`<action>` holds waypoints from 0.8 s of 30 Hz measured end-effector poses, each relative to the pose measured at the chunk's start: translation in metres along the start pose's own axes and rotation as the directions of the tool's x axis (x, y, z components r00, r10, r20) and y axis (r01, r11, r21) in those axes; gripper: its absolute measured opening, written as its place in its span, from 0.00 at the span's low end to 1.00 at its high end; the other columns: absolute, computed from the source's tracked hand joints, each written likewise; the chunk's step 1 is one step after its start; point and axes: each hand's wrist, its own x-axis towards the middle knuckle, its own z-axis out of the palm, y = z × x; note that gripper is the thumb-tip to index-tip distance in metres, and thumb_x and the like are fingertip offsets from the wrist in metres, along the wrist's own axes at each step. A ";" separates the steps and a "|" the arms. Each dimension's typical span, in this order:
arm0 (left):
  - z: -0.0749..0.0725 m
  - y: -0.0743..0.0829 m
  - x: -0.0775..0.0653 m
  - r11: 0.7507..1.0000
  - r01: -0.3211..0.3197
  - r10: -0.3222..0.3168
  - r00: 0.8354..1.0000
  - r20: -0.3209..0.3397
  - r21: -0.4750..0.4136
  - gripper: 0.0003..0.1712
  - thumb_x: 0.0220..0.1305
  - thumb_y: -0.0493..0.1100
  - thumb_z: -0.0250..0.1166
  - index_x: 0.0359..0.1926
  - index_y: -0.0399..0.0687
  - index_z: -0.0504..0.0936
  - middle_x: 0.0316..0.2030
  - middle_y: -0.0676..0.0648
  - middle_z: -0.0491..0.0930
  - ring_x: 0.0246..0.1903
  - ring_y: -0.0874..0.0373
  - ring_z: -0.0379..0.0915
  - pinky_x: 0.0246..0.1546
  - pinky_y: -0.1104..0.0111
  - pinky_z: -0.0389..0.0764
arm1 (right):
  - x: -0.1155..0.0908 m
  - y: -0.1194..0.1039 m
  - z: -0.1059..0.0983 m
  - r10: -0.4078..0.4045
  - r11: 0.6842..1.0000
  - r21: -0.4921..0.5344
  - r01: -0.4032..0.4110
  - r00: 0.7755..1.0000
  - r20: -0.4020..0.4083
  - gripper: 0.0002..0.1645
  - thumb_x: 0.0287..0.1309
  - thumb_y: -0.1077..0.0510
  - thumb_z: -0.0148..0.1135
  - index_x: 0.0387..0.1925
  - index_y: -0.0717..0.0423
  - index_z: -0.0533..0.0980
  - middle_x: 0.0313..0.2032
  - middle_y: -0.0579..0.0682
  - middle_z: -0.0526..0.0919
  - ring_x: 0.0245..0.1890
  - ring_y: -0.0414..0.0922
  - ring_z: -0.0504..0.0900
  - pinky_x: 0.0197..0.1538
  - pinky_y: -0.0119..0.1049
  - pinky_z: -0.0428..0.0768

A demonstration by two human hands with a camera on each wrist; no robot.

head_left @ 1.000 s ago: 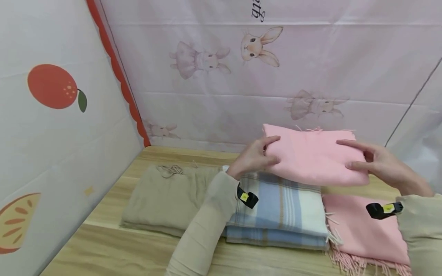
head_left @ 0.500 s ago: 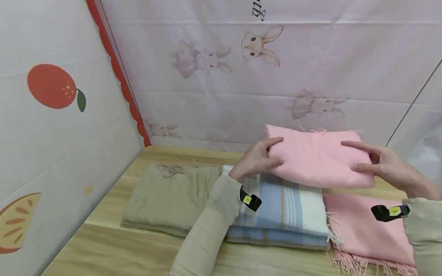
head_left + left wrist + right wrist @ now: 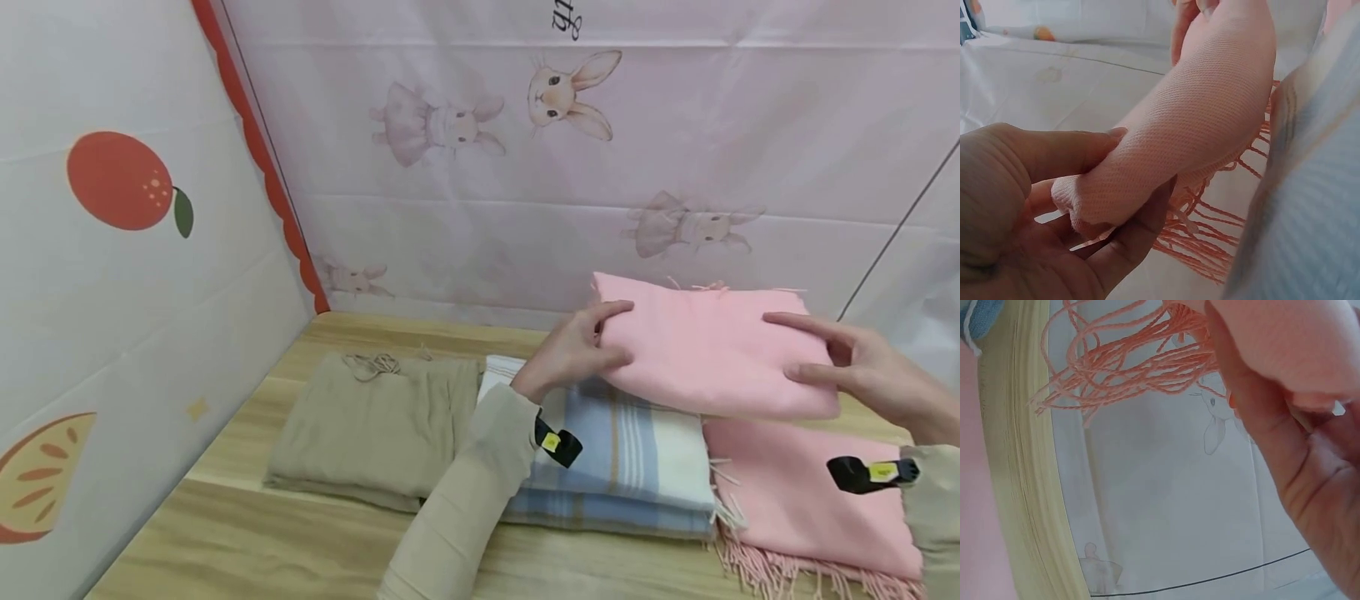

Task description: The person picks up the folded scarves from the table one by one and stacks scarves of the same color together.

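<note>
A folded pink fringed scarf (image 3: 712, 350) is held up between both hands, above the back of the table. My left hand (image 3: 573, 346) pinches its left end, thumb on one side and fingers on the other, as the left wrist view shows with the scarf (image 3: 1172, 119). At its right end my right hand (image 3: 862, 362) grips it the same way; in the right wrist view that hand (image 3: 1291, 456) is partly cut off. Beneath lie a folded blue and white plaid scarf (image 3: 600, 450) and a second folded pink scarf (image 3: 810, 492) with fringe toward the front.
A folded beige cloth (image 3: 367, 425) lies left of the plaid scarf on the wooden table (image 3: 247, 533). Behind stands a wall sheet (image 3: 465, 233) printed with rabbits. On the left is a white wall sheet (image 3: 150, 333) with fruit prints.
Both hands have moved a little to the right and slightly down with the pink scarf between them. The cloths on the table lie as before.
</note>
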 end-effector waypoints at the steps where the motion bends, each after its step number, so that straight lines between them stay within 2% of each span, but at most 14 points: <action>1: 0.001 0.001 0.000 1.000 -0.005 0.005 1.000 -0.001 0.004 0.36 0.62 0.35 0.70 0.72 0.50 0.73 0.66 0.43 0.72 0.49 0.57 0.67 0.46 0.73 0.70 | -0.001 0.000 -0.001 0.006 1.000 -0.003 -0.006 1.000 0.000 0.41 0.67 0.65 0.64 0.77 0.39 0.64 0.38 0.50 0.76 0.37 0.38 0.74 0.35 0.28 0.75; 8: 0.008 0.005 0.000 1.000 0.000 0.001 1.000 -0.003 0.007 0.36 0.61 0.35 0.72 0.70 0.52 0.75 0.66 0.45 0.72 0.49 0.58 0.68 0.47 0.73 0.71 | -0.008 0.003 -0.006 0.051 0.998 -0.034 -0.052 0.999 -0.003 0.41 0.68 0.62 0.65 0.77 0.38 0.62 0.41 0.45 0.81 0.39 0.35 0.80 0.36 0.29 0.78; 17: 0.016 0.006 -0.002 0.999 -0.043 0.043 0.999 0.014 0.003 0.36 0.61 0.34 0.71 0.70 0.48 0.75 0.65 0.41 0.73 0.51 0.60 0.69 0.51 0.75 0.70 | -0.018 0.008 -0.010 0.068 0.993 -0.096 -0.070 0.998 -0.016 0.42 0.68 0.58 0.66 0.78 0.37 0.61 0.36 0.52 0.77 0.37 0.37 0.74 0.36 0.28 0.73; 21: 0.020 0.005 -0.002 0.998 -0.065 0.065 0.997 0.028 0.000 0.36 0.60 0.34 0.71 0.70 0.46 0.74 0.66 0.40 0.72 0.52 0.61 0.69 0.51 0.76 0.70 | -0.021 0.011 -0.010 0.050 0.997 -0.064 -0.051 0.999 -0.019 0.42 0.67 0.62 0.65 0.77 0.36 0.62 0.37 0.48 0.79 0.36 0.36 0.76 0.34 0.28 0.75; 24: 0.023 0.006 -0.002 0.997 -0.078 0.078 0.996 0.037 0.009 0.36 0.60 0.34 0.70 0.70 0.45 0.74 0.65 0.40 0.73 0.52 0.61 0.69 0.50 0.76 0.70 | -0.024 0.014 -0.010 0.043 0.998 -0.049 -0.044 0.999 -0.027 0.43 0.66 0.64 0.65 0.77 0.34 0.63 0.39 0.41 0.80 0.36 0.35 0.78 0.34 0.29 0.77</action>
